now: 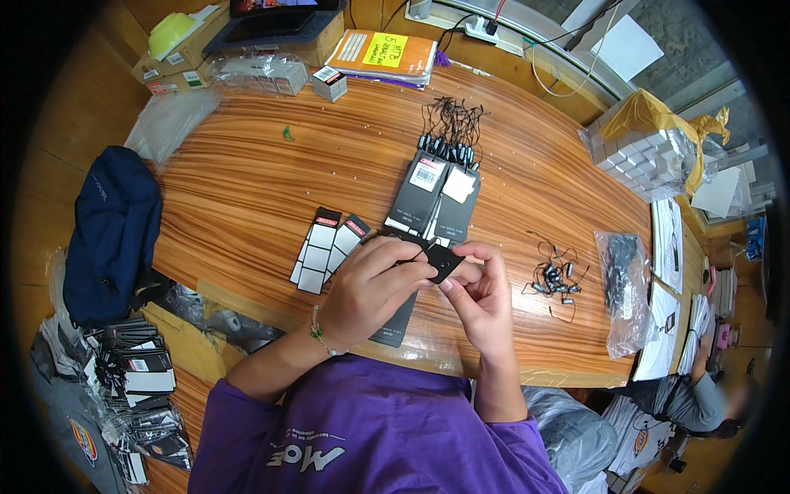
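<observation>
Both hands meet over the table around a black hang tag (444, 261) with a small round hole. My left hand (374, 280) is closed on the tag's left part, and its fingers hide much of it. With thumb and fingers, my right hand (481, 296) pinches the right edge. Below them, another dark grey tag (397, 323) lies partly covered by my left hand. Just beyond the hands are two stacks of dark grey hang tags (421, 198), with black strings (453, 123) fanned out at their far end. Black-and-white label strips (319, 251) lie left of my left hand.
Loose black strings (555, 280) and a clear bag of dark items (623, 280) lie to the right. Wrapped small white boxes (646, 156) stand far right; an orange notebook (383, 56) and small box (329, 84) are at the back. A blue bag (113, 230) hangs over the left edge.
</observation>
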A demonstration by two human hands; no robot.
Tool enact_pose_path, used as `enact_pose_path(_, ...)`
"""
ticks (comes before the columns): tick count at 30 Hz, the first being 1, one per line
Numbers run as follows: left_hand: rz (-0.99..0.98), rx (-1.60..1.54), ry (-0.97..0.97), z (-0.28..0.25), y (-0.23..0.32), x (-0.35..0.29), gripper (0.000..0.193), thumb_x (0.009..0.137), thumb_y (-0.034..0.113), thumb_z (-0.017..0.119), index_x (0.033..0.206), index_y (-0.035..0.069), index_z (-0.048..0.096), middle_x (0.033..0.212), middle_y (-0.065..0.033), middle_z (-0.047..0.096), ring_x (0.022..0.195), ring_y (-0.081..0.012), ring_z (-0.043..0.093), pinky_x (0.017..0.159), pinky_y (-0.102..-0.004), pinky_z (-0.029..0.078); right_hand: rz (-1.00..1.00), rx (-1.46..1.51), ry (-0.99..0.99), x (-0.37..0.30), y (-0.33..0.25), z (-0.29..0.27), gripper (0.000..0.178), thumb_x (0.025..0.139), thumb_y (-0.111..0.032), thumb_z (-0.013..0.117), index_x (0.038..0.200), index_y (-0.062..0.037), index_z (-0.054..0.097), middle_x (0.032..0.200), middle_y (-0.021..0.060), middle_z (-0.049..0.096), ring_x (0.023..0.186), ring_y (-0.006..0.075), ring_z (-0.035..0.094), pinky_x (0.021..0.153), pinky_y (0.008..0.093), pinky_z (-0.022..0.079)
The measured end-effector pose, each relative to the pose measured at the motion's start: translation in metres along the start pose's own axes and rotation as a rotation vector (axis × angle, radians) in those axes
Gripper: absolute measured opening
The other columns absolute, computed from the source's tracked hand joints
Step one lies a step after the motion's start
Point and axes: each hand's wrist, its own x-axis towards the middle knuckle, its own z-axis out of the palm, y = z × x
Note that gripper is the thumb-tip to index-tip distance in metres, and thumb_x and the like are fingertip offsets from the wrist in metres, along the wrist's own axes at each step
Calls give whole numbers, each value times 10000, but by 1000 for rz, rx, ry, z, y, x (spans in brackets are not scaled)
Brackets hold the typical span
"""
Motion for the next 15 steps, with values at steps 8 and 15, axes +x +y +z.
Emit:
enact_pose_path(8, -268, -35, 36, 5, 4, -4, 200, 628, 56, 741, 814, 112, 694, 885, -43, 399, 835, -188, 421, 734, -285, 376, -280, -476, 200, -4, 17, 0, 261, 791, 57, 623, 1026, 26, 515, 920, 112, 636, 836, 158, 648, 711, 233, 485)
enact_pose_path(15, -189, 184, 73, 3, 10, -8, 174, 654, 150, 752, 813, 198, 702, 1032, -46, 471, 981, -243, 413, 838, -362, 375, -295, -484, 284, -5, 21, 2, 278, 788, 40, 630, 1050, 36, 535, 882, 132, 638, 773, 158, 644, 710, 234, 483)
